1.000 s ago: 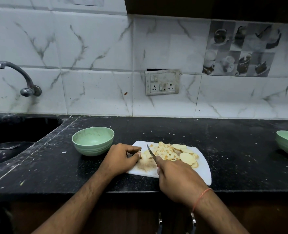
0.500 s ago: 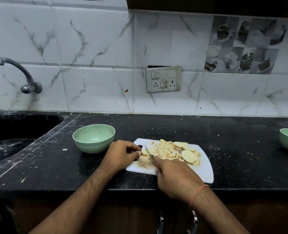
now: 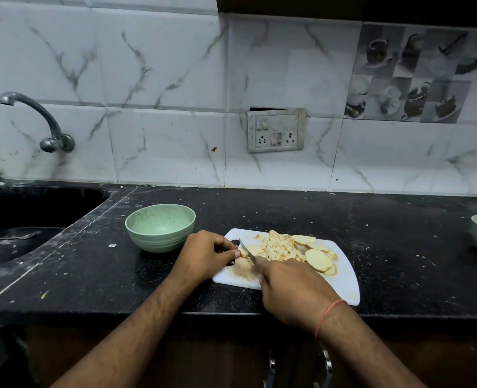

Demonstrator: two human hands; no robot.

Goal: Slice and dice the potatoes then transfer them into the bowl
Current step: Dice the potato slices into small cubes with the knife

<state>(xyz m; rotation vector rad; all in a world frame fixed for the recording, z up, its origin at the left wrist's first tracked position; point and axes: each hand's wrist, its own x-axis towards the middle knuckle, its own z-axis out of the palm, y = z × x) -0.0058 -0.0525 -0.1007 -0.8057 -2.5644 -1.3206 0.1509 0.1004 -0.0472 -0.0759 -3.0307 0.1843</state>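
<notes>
The counter (image 3: 287,217) is black speckled stone, dull and dusty, under glossy marble-look tiles (image 3: 161,79). The bowl (image 3: 160,226) looks like matt green plastic with a ribbed wall, the board (image 3: 343,278) smooth white plastic. Knife (image 3: 247,249) and tap (image 3: 44,119) are shiny metal.

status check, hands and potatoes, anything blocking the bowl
Left hand pinches a potato piece; right hand grips the knife, blade on it. Diced pile and slices on the cutting board. Bowl empty, path clear.
</notes>
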